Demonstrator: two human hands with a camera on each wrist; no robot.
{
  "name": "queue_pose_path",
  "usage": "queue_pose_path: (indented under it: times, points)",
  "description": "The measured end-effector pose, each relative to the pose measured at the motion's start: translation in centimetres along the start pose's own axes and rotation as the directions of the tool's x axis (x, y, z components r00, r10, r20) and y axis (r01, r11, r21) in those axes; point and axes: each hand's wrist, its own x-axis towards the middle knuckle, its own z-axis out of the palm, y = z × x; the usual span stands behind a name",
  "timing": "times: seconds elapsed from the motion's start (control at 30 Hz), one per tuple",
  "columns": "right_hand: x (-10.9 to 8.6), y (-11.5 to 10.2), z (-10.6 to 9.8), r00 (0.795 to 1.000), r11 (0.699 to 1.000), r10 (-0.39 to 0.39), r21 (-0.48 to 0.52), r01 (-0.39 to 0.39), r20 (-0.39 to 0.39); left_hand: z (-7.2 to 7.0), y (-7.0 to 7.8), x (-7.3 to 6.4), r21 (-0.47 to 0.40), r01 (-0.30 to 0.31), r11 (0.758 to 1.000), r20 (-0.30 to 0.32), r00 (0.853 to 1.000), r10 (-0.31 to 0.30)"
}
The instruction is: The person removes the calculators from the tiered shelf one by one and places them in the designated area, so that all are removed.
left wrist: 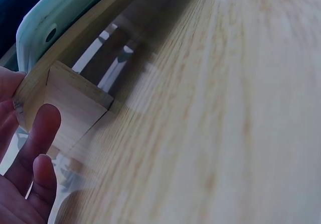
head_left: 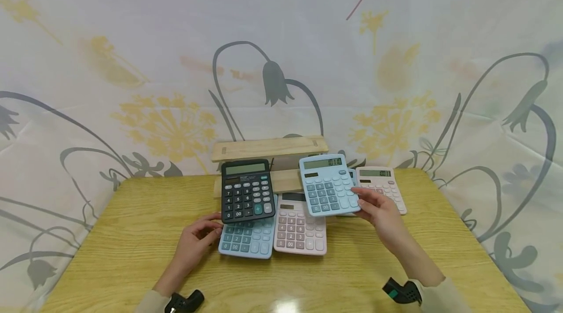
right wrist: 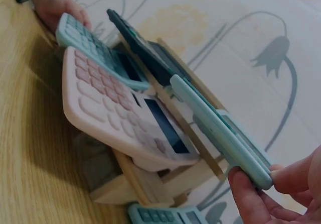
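Note:
My right hand [head_left: 379, 210] pinches the lower right corner of a light blue calculator [head_left: 327, 186], thumb on one face and fingers on the other in the right wrist view. That calculator is tilted at the right of a wooden two-tier rack [head_left: 270, 148]. A black calculator [head_left: 246, 191] leans on the rack's upper left. Lower down are a second blue calculator [head_left: 246, 242], partly covered by the black one, and a pink calculator [head_left: 300, 235]. My left hand [head_left: 195, 239] grips the rack's left end [left wrist: 75, 103] beside the lower blue calculator; its other fingers are loosely bent.
Another pink calculator [head_left: 387, 186] lies on the wooden table [head_left: 145, 220] right of the rack. Next to it, a further blue calculator [right wrist: 155, 215] is mostly hidden behind the held one. A flower-print cloth [head_left: 281, 34] hangs behind the table.

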Motion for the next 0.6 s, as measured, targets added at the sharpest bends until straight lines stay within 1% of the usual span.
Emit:
queue_pose_path:
  times: [0.1, 0.23, 0.4, 0.6]
  points:
    - [-0.1, -0.2, -0.8, 1.000, 1.000, 0.012, -0.012, -0.012, -0.014, -0.1, 0.0, 0.0, 0.000, -0.004, 1.000, 0.003, 1.000, 0.004]
    - [-0.2, -0.3, -2.1, 1.000, 1.000, 0.000, -0.007, -0.001, -0.012, -0.1, 0.0, 0.0, 0.003, -0.011, 1.000, 0.007, 1.000, 0.011]
    - [-0.3, 0.1, -3.9, 0.999, 0.998, -0.032, 0.056, 0.032, 0.001, -0.1, -0.1, -0.1, 0.010, -0.009, 1.000, 0.006, 1.000, 0.009]
    - [-0.2, 0.0, -7.0, 0.998, 0.991, -0.061, 0.117, 0.063, -0.024, -0.1, -0.1, 0.0, 0.006, -0.001, 1.000, 0.008, 1.000, 0.001]
